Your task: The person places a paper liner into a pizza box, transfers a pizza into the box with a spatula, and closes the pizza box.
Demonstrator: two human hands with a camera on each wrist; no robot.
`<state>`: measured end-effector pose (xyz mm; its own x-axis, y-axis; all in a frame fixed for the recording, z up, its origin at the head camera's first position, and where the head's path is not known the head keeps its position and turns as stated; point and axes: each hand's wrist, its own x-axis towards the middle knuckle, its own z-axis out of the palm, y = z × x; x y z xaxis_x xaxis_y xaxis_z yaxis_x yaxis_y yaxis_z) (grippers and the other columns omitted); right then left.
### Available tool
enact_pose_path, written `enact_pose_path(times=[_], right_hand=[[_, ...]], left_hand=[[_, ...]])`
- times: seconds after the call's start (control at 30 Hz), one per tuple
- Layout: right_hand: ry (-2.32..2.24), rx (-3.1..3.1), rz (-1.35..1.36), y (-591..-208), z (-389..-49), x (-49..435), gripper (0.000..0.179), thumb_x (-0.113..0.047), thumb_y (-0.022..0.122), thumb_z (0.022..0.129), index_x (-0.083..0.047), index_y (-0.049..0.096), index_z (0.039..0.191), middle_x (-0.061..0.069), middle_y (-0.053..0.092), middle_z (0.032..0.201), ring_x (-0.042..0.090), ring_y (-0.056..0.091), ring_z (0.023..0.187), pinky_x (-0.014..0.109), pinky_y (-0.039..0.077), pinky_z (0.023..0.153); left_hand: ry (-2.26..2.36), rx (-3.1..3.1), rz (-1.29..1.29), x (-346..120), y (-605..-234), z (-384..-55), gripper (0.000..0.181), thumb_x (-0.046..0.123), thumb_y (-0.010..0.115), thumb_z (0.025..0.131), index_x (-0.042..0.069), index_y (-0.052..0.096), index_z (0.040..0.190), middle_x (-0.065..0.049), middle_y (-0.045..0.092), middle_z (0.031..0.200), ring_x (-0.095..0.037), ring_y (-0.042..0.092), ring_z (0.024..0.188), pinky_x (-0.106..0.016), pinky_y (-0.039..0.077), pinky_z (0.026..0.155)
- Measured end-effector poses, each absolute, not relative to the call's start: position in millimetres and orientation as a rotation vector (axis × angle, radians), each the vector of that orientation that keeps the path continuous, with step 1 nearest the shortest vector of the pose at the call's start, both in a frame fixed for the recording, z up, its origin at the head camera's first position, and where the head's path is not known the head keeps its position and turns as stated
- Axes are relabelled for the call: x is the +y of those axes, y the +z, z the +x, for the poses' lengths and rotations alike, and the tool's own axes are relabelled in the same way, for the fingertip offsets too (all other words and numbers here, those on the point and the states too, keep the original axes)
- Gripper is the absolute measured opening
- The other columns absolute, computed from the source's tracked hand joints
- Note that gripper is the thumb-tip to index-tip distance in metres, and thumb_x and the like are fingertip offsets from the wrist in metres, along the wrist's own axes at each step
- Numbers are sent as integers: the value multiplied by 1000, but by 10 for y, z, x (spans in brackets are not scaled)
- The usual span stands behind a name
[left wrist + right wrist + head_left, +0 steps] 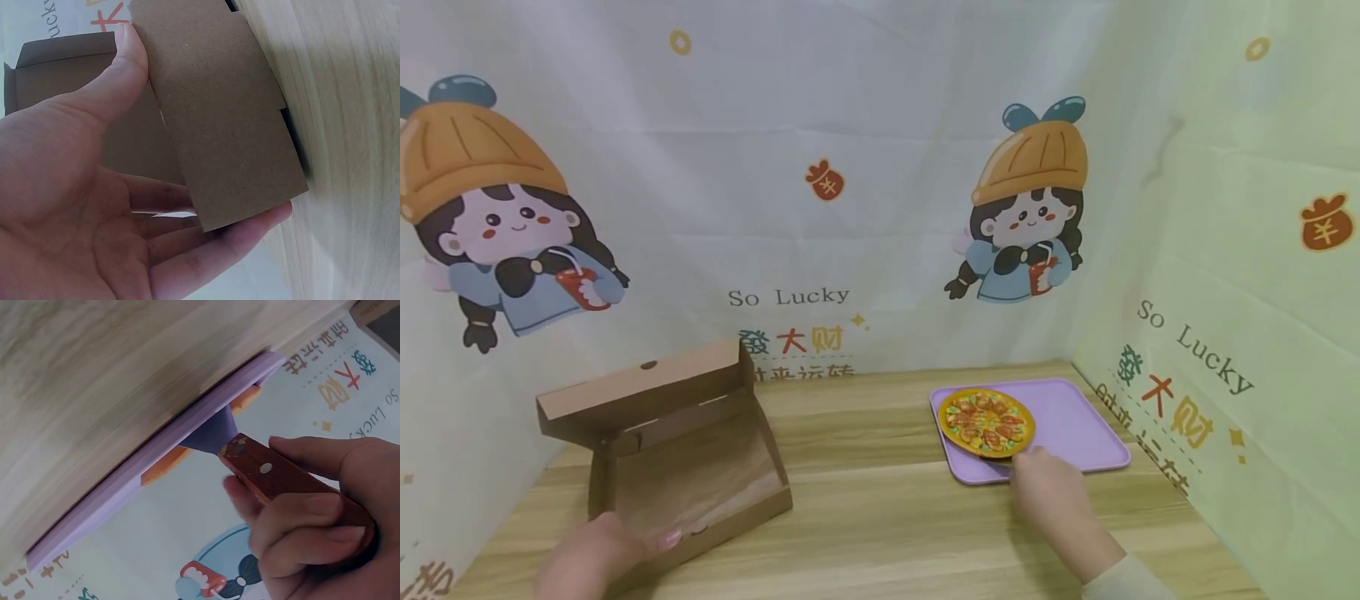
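My left hand [587, 554] grips the front left corner of an open brown cardboard pizza box [737, 525]. In the left wrist view its thumb lies along the top of the box wall [219, 119], with the fingers below. On the right, my right hand [1054, 496] holds a spatula by its brown wooden handle [275, 472]. The metal blade [212, 432] reaches over the tray rim to the near edge of the pizza [987, 423]; its tip is hidden under the pizza. The pizza lies on the left part of a lilac tray [1071, 417].
The box lid [647, 379] stands raised at the back, close to the printed cloth wall [895, 250]. Bare wooden table [857, 483] lies between box and tray. Another cloth wall [1240, 292] runs along the right, near the tray.
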<state>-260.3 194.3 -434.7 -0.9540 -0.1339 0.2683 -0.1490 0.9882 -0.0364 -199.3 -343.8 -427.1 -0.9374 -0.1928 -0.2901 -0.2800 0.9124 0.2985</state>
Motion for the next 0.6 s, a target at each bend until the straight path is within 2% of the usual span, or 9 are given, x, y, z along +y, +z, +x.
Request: enact_pose_path(times=[0.23, 0.4, 0.6], right_hand=[[343, -2951, 128, -4265, -2598, 2013, 14, -16, 75, 94, -7, 68, 85, 10, 70, 76, 23, 65, 65, 41, 57, 57], [563, -2985, 52, -4233, -2578, 2060, 8, -15, 76, 93, -8, 74, 93, 6, 72, 80, 19, 60, 67, 33, 51, 58], [670, -2974, -18, -4237, -2553, 2039, 13, -17, 76, 94, -6, 78, 101, 9, 77, 87, 18, 60, 67, 31, 49, 56]], left_hand=[[478, 2828, -341, -3420, -4256, -2001, 125, 87, 65, 82, -29, 53, 127, -51, 58, 127, -70, 58, 115, -74, 54, 92], [495, 2814, -352, -3408, -4247, -1990, 126, 87, 66, 82, -29, 51, 129, -51, 56, 129, -70, 58, 117, -74, 54, 93], [495, 2810, -337, -3405, -4242, -1996, 125, 86, 66, 82, -30, 51, 128, -51, 56, 129, -70, 58, 117, -74, 54, 93]])
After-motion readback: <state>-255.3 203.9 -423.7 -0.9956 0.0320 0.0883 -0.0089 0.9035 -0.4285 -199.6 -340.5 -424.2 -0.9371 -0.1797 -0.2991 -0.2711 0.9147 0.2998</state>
